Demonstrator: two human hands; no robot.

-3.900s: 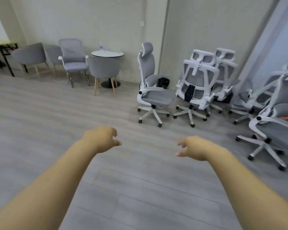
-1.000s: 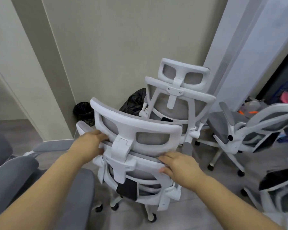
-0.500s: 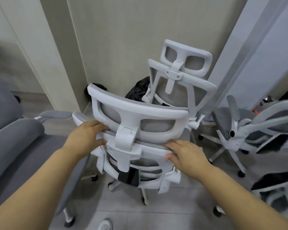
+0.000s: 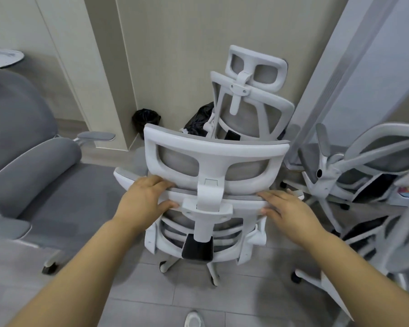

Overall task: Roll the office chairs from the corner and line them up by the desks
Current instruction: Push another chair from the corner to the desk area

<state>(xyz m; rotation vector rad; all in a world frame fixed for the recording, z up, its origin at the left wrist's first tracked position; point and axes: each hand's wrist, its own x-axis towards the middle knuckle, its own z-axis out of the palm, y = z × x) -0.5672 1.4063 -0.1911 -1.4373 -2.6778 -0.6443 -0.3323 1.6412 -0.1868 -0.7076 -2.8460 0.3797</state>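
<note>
Left hand (image 4: 145, 201) and right hand (image 4: 285, 210) each grip the top backrest rail of the white office chair (image 4: 213, 185) at frame centre. Black-lined bin (image 4: 146, 121) stands behind by the wall; contents not visible.

The chair frame (image 4: 211, 190) is moulded in smooth white plastic — slightly glossy — and backed with grey mesh cloth; the floor (image 4: 151, 293) is laid in matt grey wood-grain planks.

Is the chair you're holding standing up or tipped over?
Standing up. The white chair has its back rising upright and its wheeled legs on the floor, with the left hand and right hand gripping its back.
</note>
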